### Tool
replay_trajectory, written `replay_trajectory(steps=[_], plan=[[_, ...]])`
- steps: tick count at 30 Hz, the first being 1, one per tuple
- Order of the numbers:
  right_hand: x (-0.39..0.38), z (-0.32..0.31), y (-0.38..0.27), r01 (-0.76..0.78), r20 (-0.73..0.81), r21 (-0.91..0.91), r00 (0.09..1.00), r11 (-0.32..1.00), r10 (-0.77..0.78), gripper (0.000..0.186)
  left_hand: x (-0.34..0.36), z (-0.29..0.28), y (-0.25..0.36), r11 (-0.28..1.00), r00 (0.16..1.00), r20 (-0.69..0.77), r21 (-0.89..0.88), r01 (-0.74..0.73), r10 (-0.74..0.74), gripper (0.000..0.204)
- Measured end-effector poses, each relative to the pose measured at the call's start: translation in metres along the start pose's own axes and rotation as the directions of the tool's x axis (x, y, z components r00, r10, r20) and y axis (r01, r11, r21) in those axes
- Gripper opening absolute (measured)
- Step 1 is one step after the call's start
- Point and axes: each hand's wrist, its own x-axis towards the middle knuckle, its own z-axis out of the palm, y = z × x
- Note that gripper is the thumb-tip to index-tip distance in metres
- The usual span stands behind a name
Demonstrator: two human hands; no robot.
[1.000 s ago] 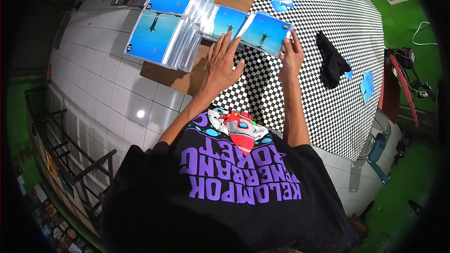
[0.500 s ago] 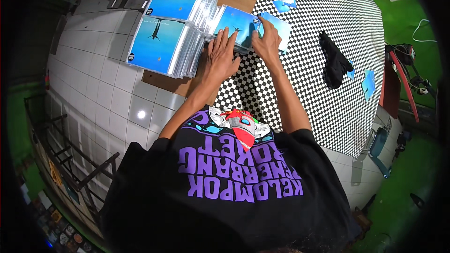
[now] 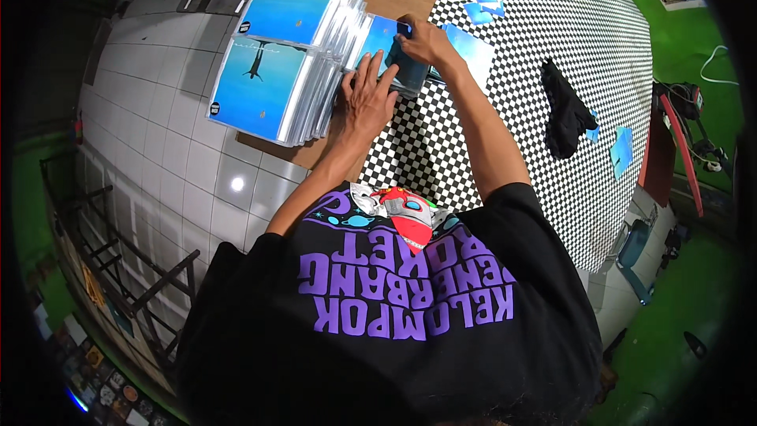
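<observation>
A flat CD case with a blue cover lies in front of me, just right of two tall stacks. My left hand rests on its left side with the fingers stretched and spread. Bent over the far right edge of this case, my right hand grips it with curled fingers; the fingertips are partly hidden. The right part of the case looks dark. The near stack of CD cases and the far stack show blue covers with an upside-down figure. Blue printed sheets lie beside my right wrist.
A black-and-white checkered cloth spreads to the right. On it lie a black cloth, a loose blue sheet and several small blue cards farther off. A brown board sits under the stacks; white tiles are at the left.
My right hand has shifted a little to the left and away from me, its fingers now curled over the case's far edge. My left hand stays nearly in place.
</observation>
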Motion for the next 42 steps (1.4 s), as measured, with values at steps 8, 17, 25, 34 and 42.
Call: replay_trajectory(steps=[8, 17, 25, 34, 42], plan=[[0.007, 0.001, 0.003, -0.037, 0.01, 0.055, 0.999, 0.998, 0.037, 0.041, 0.005, -0.005, 0.006, 1.0, 1.0, -0.006, 0.016, 0.02, -0.02, 0.053], [-0.007, -0.003, 0.007, 0.008, -0.069, -0.001, 0.998, 1.0, -0.008, 0.049, 0.007, 0.0, 0.008, 0.998, 0.998, -0.064, 0.057, 0.023, -0.019, 0.06], [-0.108, -0.002, 0.051, -0.161, -0.418, 0.126, 0.886, 0.979, 0.2, 0.058, -0.031, -0.004, 0.031, 0.997, 0.996, -0.065, -0.057, 0.054, -0.058, 0.058], [-0.158, 0.017, 0.07, -0.171, -0.403, -0.131, 0.909, 0.977, 0.105, 0.06, -0.035, 0.009, 0.08, 0.982, 0.996, 0.003, -0.165, -0.091, 0.093, 0.052], [-0.132, 0.002, 0.062, -0.056, -0.414, -0.113, 0.91, 0.992, 0.004, 0.069, 0.028, 0.01, 0.095, 0.996, 0.996, -0.086, -0.081, -0.028, 0.021, 0.055]])
